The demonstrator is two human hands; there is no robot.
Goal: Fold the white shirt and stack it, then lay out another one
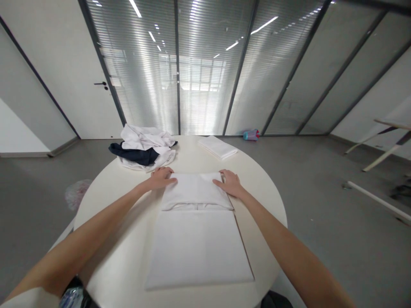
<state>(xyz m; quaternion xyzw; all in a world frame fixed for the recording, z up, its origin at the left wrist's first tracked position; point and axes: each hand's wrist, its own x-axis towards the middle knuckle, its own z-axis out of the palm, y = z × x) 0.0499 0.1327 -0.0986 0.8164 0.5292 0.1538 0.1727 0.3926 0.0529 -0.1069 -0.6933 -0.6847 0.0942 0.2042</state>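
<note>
A white cloth garment (199, 248) lies flat on the round table in front of me, its far part folded over toward me with a seamed edge across the middle. A thin brown line runs along its right side; I cannot tell whether a board lies under it. My left hand (161, 177) grips the far left corner, thumb on top and fingers curled past the edge. At the far right corner my right hand (230, 183) holds it the same way, thumb on the cloth. The undersides of the fingers are hidden.
A crumpled heap of white clothes (146, 139) with a dark navy piece (136, 155) sits at the table's far left. A neatly folded white cloth (218, 147) lies far right on the white table (266, 201). A clear plastic bag (77, 193) is beside the table's left edge.
</note>
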